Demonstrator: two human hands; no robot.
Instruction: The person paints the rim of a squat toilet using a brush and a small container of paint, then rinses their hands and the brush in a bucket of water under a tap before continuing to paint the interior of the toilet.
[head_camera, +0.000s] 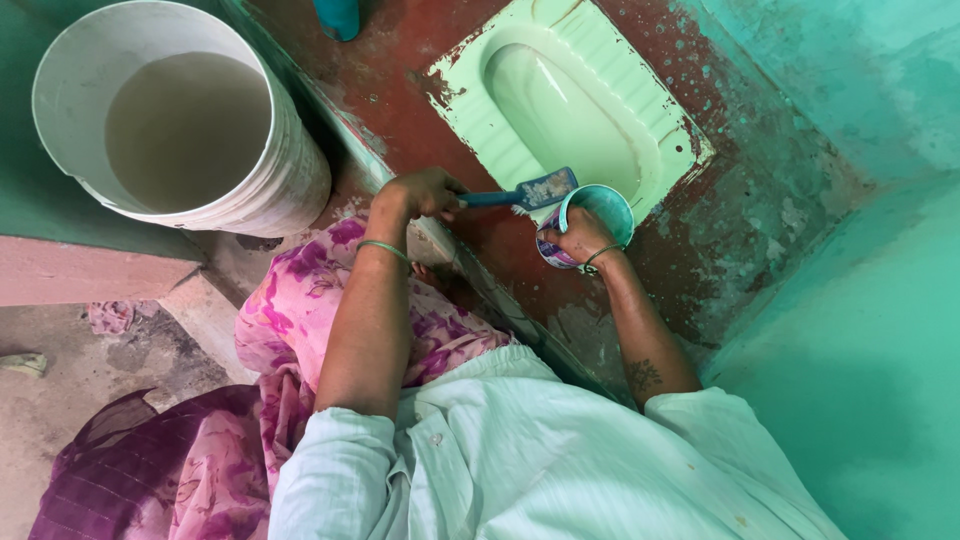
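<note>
Green-painted walls close in a worn red floor with a pale green squat toilet pan (575, 110) set into it. Beside the pan's near edge, the left hand (425, 192) grips a blue-handled paintbrush (530, 191) — fingers curled tight round the handle. Its bristles reach the rim of a small round paint can (598, 215), clasped from behind by the right hand (575, 238). A white plastic bucket (285, 180) of water stands well apart.

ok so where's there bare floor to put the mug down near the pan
Bare red floor lies right of the mug, between the green squat pan and the green wall. Another patch sits between the pan and the white bucket. It is crowded at the pan's near edge, where the left hand holds the brush and the right hand holds the mug.
</note>
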